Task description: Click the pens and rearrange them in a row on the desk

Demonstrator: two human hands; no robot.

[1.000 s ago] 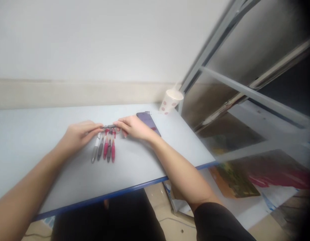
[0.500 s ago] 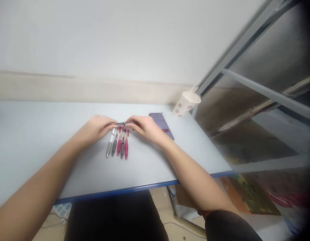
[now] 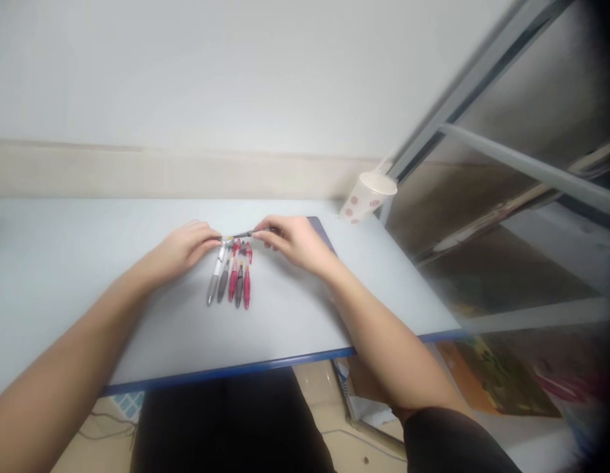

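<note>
Above a row of pens, my left hand [image 3: 190, 246] and my right hand [image 3: 292, 242] pinch the two ends of a dark pen [image 3: 243, 234] held crosswise. Whether the pen is in one piece or pulled apart, I cannot tell; a small orange bit shows near my left fingertips. Several pens lie side by side just below: a white and grey pen [image 3: 215, 276] at the left, a dark grey pen [image 3: 224, 282] beside it, then pink-red pens [image 3: 247, 286] with another dark pen [image 3: 239, 289] between them. My right hand partly covers a phone [image 3: 322, 233].
The pale table [image 3: 285, 328] has a blue front edge [image 3: 246, 369]. A paper cup [image 3: 367, 197] with red prints stands at the back right, by a metal-framed glass panel [image 3: 507, 164]. A wall rises behind the table.
My right hand has shifted slightly right and up, my left hand slightly left. More of the dark pen shows between them, and my right hand covers more of the phone.
</note>
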